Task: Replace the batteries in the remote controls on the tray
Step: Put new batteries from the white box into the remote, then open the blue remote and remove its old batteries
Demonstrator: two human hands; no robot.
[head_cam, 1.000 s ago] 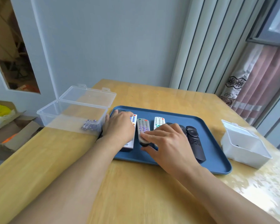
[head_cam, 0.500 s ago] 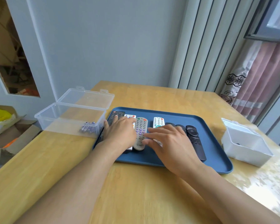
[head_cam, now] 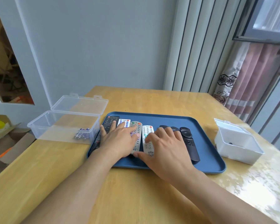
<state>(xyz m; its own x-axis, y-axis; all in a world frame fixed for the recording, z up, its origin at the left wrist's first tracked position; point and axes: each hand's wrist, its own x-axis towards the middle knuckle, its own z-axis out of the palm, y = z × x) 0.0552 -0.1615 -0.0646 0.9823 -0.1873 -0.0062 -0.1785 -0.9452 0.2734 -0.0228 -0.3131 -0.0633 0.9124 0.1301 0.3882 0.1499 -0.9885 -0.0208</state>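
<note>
Six remotes lie side by side on the blue tray (head_cam: 205, 143) on the worktop: both hands, left (head_cam: 118, 141) and right (head_cam: 166, 148), rest flat, fingers spread, holding nothing; batteries (head_cam: 82, 135) in the clear box (head_cam: 61, 126), white box (head_cam: 236, 143) right

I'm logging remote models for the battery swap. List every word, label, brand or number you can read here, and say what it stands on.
None can be read.
White remote: a line of print above the buttons, too blurred.
Second white remote: a dark mark near its lower end, too small.
Grey remote: button markings, illegible.
Black remotes: no readable text.
Batteries in the clear box: purple wrappers, print illegible.
</note>
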